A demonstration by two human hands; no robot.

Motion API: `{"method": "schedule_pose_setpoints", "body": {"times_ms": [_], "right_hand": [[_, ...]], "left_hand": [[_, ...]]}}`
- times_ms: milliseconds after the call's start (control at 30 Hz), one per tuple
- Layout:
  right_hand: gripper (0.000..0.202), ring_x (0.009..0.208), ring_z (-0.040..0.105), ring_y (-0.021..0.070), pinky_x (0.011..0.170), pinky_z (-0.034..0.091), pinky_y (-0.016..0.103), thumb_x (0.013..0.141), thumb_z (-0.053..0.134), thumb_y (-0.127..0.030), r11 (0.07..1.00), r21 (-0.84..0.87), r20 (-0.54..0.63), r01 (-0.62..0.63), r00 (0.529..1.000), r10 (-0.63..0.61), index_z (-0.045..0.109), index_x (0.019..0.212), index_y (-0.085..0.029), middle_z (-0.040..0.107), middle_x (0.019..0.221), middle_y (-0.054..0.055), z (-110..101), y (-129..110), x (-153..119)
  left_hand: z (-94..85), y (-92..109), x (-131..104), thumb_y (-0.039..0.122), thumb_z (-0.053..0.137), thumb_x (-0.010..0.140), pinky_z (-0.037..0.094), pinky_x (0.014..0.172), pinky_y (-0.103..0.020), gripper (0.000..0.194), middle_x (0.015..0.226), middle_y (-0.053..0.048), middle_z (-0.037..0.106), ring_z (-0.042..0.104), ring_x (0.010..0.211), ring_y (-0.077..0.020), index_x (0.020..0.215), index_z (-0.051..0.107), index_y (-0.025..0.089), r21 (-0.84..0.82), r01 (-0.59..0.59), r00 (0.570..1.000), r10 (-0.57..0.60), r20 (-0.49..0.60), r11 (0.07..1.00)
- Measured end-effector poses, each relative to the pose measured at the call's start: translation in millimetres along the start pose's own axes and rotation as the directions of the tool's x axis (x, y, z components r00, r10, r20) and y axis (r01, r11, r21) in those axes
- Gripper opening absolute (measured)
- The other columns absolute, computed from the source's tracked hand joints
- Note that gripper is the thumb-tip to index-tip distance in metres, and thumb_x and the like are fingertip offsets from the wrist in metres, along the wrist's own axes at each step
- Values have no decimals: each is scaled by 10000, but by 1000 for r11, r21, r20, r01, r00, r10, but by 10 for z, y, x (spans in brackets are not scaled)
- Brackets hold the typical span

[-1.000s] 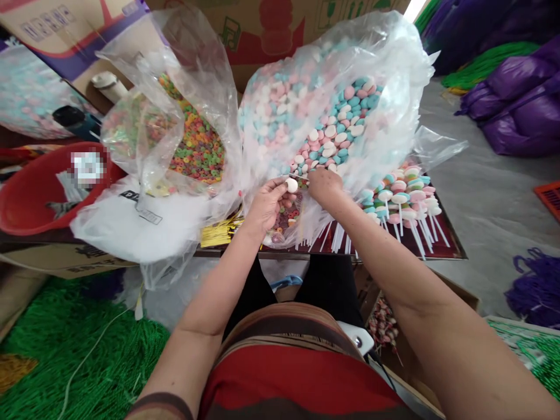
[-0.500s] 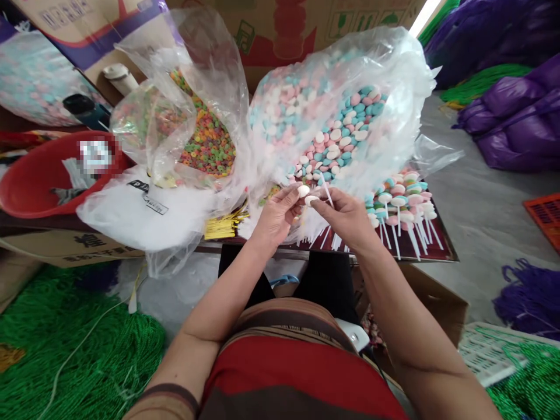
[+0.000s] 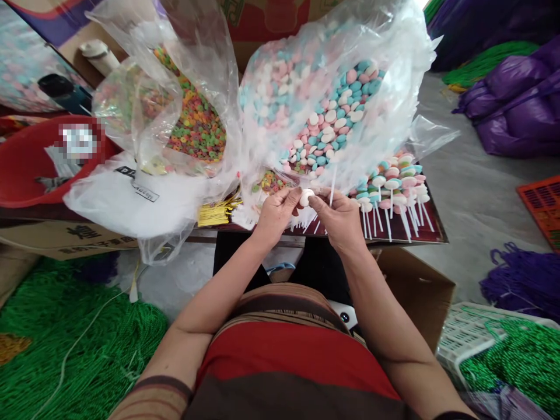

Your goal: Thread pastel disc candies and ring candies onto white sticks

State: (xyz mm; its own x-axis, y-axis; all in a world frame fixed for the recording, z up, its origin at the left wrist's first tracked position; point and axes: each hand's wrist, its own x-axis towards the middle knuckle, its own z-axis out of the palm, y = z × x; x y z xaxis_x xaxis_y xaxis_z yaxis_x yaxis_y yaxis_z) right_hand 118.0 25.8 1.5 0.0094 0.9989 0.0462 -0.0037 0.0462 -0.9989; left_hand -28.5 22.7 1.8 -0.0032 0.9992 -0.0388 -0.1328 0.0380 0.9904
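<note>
Between my two hands, just above the table's front edge, are white oval candies (image 3: 307, 197) pressed close together. My left hand (image 3: 279, 213) pinches them from the left with thumb and fingers. From the right, my right hand (image 3: 340, 217) grips them, and a white stick (image 3: 333, 185) rises from between its fingers. Behind the hands lies an open clear bag of pink, blue and white candies (image 3: 328, 135). Finished-looking candy stacks on white sticks (image 3: 392, 182) lie to the right. Ring-shaped candies (image 3: 271, 182) are just behind my left hand.
A bag of colourful rings (image 3: 199, 128), a red basin (image 3: 26, 169) and yellow ties (image 3: 214, 213) are at the left. Cardboard box (image 3: 415, 291) and white crate (image 3: 455, 338) stand low right; green netting (image 3: 87, 332) covers the floor at left.
The two white candies, apart before, are now together between my fingers. The stick in my right hand stands more upright. The whole view has shifted slightly.
</note>
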Motion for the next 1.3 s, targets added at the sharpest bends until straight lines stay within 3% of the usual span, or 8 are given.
{"method": "schedule_pose_setpoints", "body": {"times_ms": [200,300,433,633,867,1000,1133,1300], "right_hand": [[352,554,461,100,507,391,249,704,890,-486,970,160,14,-182,983,182,686,838,-231,597,684,-32,29,-94,-44],[343,505,314,69,441,266,240,794,837,-481,950,182,92,-252,967,239,734,1016,-239,599,730,-31,-24,-174,-132],[369,575,421,94,471,346,253,949,691,-460,985,105,52,-139,990,134,727,1283,-308,710,1003,23,-99,-215,-391],[383,497,483,104,497,433,264,995,623,-414,984,-166,171,-57,982,85,758,1325,-276,716,780,-4,-70,-144,-718],[408,457,484,128,578,485,267,1008,558,-372,947,-319,222,36,974,38,778,1332,-257,521,498,-64,-55,-179,-693],[420,454,439,126,540,423,259,1011,512,-344,913,-403,235,73,972,26,799,1288,-213,475,486,-56,-93,-207,-683],[393,471,415,130,508,378,256,1001,527,-341,914,-404,238,38,969,65,822,1228,-213,434,499,-47,-174,-239,-677],[343,501,386,127,505,344,255,971,528,-294,929,-368,251,-35,958,135,839,1101,-225,408,540,-39,-256,-264,-684]], "left_hand": [[-63,10,-66,570,899,717,493,663,-236,511,825,15,741,594,685,-94,1051,804,195,2,38,998,-38,54,999],[-79,-45,-42,586,933,662,509,644,-230,527,813,-5,752,645,702,-106,962,785,178,-148,104,994,-98,47,983],[-106,-71,-23,586,980,571,517,629,-220,570,807,-18,756,704,746,-127,869,729,170,-286,190,979,-203,-17,939],[-115,-83,-25,533,930,716,532,665,-230,450,736,14,713,666,669,-93,844,690,175,-306,177,977,-205,-60,935],[-49,-118,-37,521,894,767,514,666,-240,394,753,23,705,648,656,-93,888,700,200,-340,193,978,-206,-4,921],[-59,-131,-52,540,867,794,504,677,-238,391,743,29,693,621,642,-87,898,703,201,-253,151,985,-166,-38,955],[-118,-167,-86,565,878,768,520,763,-249,425,801,27,731,645,717,-107,962,737,214,-25,-7,997,5,-82,1000],[-170,-221,-121,453,856,840,533,897,-283,273,994,-44,809,720,916,-172,977,779,229,361,-210,970,241,-43,909]]}}
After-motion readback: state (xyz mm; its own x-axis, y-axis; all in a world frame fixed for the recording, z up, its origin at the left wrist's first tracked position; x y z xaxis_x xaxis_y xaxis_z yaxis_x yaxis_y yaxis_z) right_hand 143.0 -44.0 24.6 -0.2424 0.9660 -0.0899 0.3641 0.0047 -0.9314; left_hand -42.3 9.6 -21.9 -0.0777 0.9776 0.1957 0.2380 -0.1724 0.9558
